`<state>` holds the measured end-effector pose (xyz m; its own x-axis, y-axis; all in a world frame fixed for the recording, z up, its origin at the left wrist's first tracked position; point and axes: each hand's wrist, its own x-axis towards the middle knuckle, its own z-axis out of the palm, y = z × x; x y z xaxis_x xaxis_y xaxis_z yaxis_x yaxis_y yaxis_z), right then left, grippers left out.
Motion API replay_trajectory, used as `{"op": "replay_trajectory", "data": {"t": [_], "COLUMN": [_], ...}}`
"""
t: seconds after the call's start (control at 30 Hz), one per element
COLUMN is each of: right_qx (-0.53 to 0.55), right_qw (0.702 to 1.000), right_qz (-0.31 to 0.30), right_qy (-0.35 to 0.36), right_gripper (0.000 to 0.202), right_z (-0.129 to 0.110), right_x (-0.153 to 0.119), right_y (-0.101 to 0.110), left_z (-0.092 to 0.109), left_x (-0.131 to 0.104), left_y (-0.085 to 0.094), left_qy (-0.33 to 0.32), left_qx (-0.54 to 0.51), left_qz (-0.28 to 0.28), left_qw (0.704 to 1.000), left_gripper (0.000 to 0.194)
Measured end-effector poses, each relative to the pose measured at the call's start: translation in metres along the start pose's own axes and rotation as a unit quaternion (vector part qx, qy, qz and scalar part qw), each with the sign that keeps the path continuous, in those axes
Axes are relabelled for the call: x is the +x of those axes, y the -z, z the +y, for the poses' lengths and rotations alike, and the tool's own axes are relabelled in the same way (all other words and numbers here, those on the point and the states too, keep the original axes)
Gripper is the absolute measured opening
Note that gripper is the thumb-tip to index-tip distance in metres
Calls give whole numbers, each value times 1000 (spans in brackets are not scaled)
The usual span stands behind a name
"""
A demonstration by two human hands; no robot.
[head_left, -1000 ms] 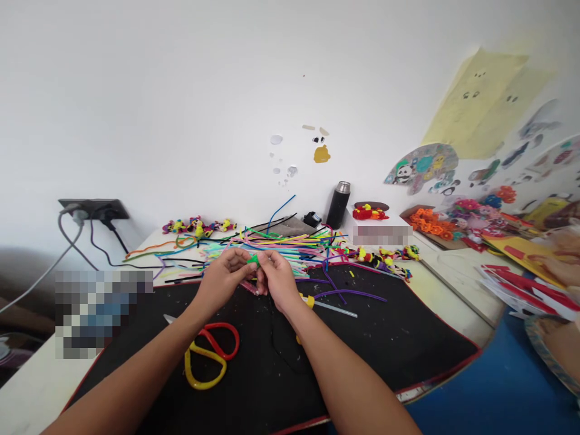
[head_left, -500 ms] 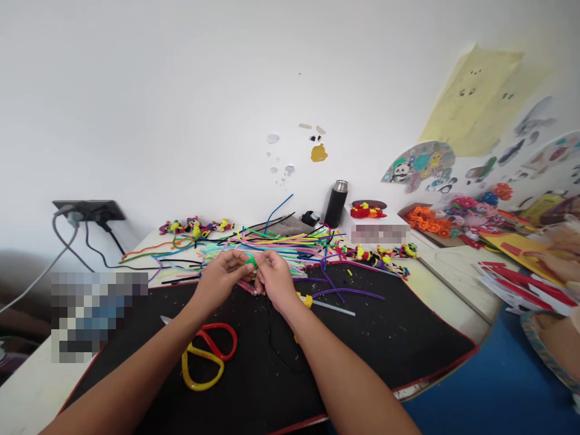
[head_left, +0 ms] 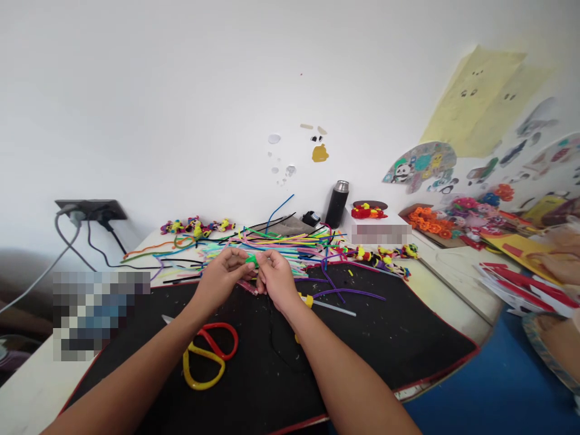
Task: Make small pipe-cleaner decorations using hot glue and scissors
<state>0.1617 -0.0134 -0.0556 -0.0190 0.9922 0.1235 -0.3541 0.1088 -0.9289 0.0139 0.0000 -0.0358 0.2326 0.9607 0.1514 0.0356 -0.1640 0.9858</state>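
Above the back part of a black mat (head_left: 362,350), my two hands meet at a small bright green piece (head_left: 252,260). My left hand (head_left: 223,275) pinches it from the left, and my right hand (head_left: 277,279) pinches it from the right. Fingers cover most of it, so its exact kind is unclear. A thin black strand (head_left: 272,338) trails down onto the mat below my right hand. Scissors with red and yellow handles (head_left: 203,365) lie by my left forearm, which partly hides them. Behind the hands spreads a pile of colourful pipe cleaners (head_left: 281,241).
Purple pipe cleaners (head_left: 348,293) and a clear stick (head_left: 335,309) with a yellow end lie right of my hands. At the back stand a black flask (head_left: 338,205) and small fuzzy figures (head_left: 376,257). Another person's arm (head_left: 557,257) is at far right, beside red and white papers (head_left: 530,287).
Both hands stay at the green piece, with only a tiny shift of the fingers. The whole view has slid very slightly.
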Motion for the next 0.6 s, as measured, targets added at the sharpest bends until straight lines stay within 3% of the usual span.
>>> {"op": "replay_trajectory", "data": {"t": [0.23,0.6], "right_qx": [8,2], "right_qw": [1000,1000], "right_qz": [3,-12], "right_qy": [-11,-12], "right_gripper": [45,43], "right_z": [-1,-2], "right_x": [-2,-2], "right_y": [-1,-1], "left_z": [1,9], "left_x": [0,1], "left_y": [-1,2], "left_qy": [4,9], "left_qx": [8,-8], "left_qz": [-13,17], "left_qw": [1000,1000], "left_gripper": [46,53]}}
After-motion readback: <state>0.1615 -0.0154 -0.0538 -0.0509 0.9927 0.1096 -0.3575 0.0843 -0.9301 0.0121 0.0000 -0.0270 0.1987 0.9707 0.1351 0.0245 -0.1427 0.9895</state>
